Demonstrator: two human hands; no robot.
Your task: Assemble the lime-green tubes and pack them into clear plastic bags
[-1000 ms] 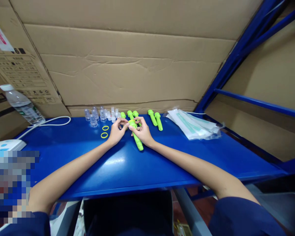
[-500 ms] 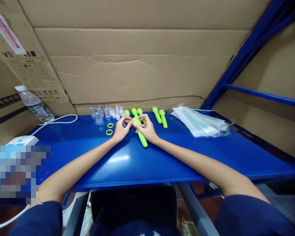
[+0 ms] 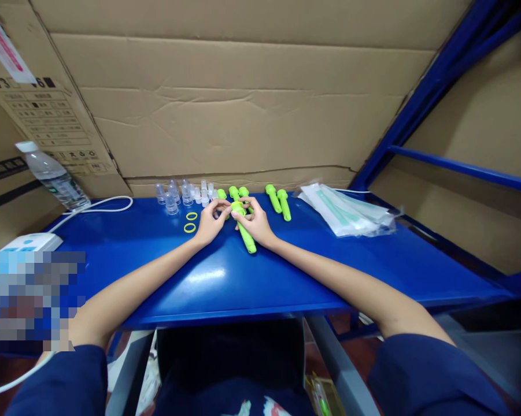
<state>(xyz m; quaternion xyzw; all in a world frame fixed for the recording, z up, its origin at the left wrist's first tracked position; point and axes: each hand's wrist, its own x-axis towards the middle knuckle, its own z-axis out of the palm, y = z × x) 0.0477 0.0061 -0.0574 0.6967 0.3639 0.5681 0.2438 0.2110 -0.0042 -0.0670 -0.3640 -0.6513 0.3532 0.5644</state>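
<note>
Both my hands meet over the middle of the table around a lime-green plastic handle [image 3: 246, 238] with a wider head. My right hand [image 3: 259, 224] is closed around it just below the head, and its narrow end points toward me. At the rim of the head sits a yellow ring [image 3: 236, 205]. My left hand [image 3: 211, 222] pinches this ring with thumb and forefinger; whether it is fully seated is hidden by the fingers. To the left lie two loose yellow rings [image 3: 189, 227] on the table. More green handles [image 3: 234, 193] lie just behind my hands.
Clear plastic cups [image 3: 172, 203] and small white translucent pieces [image 3: 204, 195] stand at the back left. Two green handles [image 3: 284, 205] and plastic-wrapped packets [image 3: 347, 211] lie to the right. A water bottle [image 3: 54, 176], power strip [image 3: 32, 242] and white cable are at far left.
The view has shifted slightly, so everything sits a little higher and further left. My hands stay on the green handle and ring, with only slight finger movement.
</note>
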